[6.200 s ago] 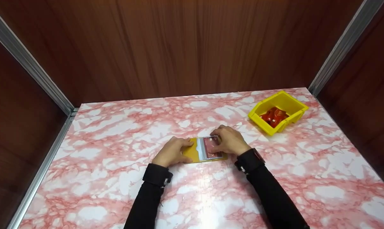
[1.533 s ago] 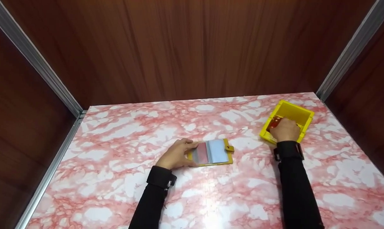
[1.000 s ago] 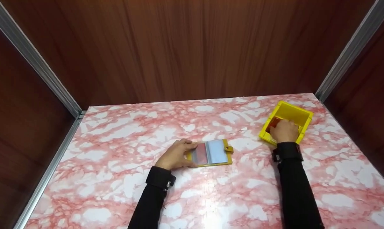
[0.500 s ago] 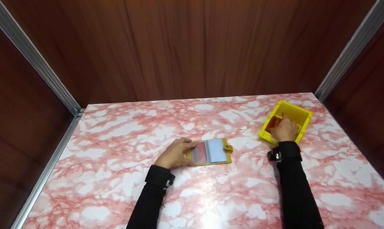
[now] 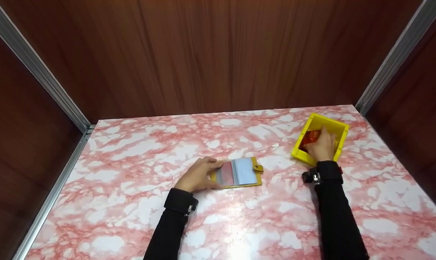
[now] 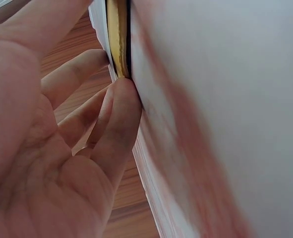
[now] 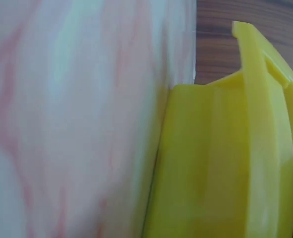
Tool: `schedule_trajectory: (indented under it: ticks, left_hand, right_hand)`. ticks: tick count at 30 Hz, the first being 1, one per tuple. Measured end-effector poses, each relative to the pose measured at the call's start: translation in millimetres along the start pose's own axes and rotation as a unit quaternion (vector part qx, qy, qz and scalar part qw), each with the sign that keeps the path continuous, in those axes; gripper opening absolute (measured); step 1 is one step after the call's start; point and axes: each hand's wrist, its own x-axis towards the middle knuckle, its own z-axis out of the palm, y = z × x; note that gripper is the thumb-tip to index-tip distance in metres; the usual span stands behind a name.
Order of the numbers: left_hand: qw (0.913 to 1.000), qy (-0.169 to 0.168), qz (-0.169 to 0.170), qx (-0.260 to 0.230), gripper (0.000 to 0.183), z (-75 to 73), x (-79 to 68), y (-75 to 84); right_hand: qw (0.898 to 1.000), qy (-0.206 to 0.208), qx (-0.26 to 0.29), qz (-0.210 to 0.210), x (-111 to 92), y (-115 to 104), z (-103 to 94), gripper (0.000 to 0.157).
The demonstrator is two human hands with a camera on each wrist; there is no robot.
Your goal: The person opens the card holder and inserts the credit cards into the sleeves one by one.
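A yellow card holder (image 5: 258, 180) lies opened out on the marbled table, its clear sleeves showing a reddish card (image 5: 227, 173) on the left and a pale sleeve on the right. My left hand (image 5: 198, 175) holds its left end, thumb at the near edge and fingers at the far edge; in the left wrist view fingertips (image 6: 124, 94) meet the yellow edge. My right hand (image 5: 323, 146) reaches into a yellow bin (image 5: 301, 155), thumb and forefinger beside a red card (image 5: 311, 137) with gold print. Its other fingers are hidden, and I cannot tell whether it grips the card.
The bin's yellow wall (image 7: 201, 163) fills much of the right wrist view. The table (image 5: 131, 155) has a pink and white marbled top, with a brown wood-grain panel (image 5: 210, 54) behind it and metal posts at both back corners.
Earlier both hands were at the card holder, with a red card on its right side. My right hand has since gone into the bin, where its fingers shift among the cards. My left hand stays put.
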Motion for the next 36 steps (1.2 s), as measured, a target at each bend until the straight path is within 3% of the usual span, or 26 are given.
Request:
schedule_trajectory:
  ticks: [3, 7, 10, 14, 16, 19, 23, 25, 28, 36]
  left_hand:
    - [1.0, 0.0, 0.003, -0.003, 0.077, 0.0, -0.1, 0.3]
    - [1.0, 0.005, 0.006, -0.004, 0.077, 0.2, -0.1, 0.7]
    - [1.0, 0.006, 0.003, -0.005, 0.076, 0.4, -0.6, 1.3]
    - [1.0, 0.003, 0.0, -0.003, 0.077, 1.6, -1.2, 1.7]
    - [1.0, 0.0, -0.003, -0.002, 0.078, 2.0, -1.1, 1.7]
    - [1.0, 0.001, -0.001, -0.003, 0.078, 1.8, -1.0, 1.9]
    - [1.0, 0.005, 0.006, -0.003, 0.076, 1.4, -1.2, 1.7]
    - [1.0, 0.004, 0.005, -0.003, 0.076, 1.5, -1.4, 1.6]
    - [1.0, 0.003, 0.004, -0.001, 0.076, 1.9, -1.7, 1.6]
    - [1.0, 0.002, 0.003, -0.008, 0.075, -0.2, -2.2, 1.1]
  right_hand:
    - [1.0, 0.004, 0.012, -0.022, 0, 1, 0.8, 0.062]
    - [0.998, 0.046, 0.035, -0.032, -2, 1, 2.8, 0.036]
    - [0.997, 0.057, 0.041, -0.018, -2, 1, 2.4, 0.042]
    - [0.999, -0.001, 0.034, 0.011, 0, 2, -0.7, 0.075]
    - [0.999, -0.024, 0.033, 0.023, 1, 2, -1.9, 0.081]
    - [0.999, 0.009, 0.041, 0.022, 0, 0, -0.8, 0.067]
    - [0.991, 0.118, 0.061, -0.005, -2, -4, 2.8, 0.042]
    - [0.986, 0.155, 0.065, -0.016, -4, -7, 3.4, 0.039]
    - [0.983, 0.169, 0.073, -0.023, -5, -11, 0.4, 0.041]
    - [0.981, 0.149, 0.123, -0.009, -4, -21, -25.2, 0.04]
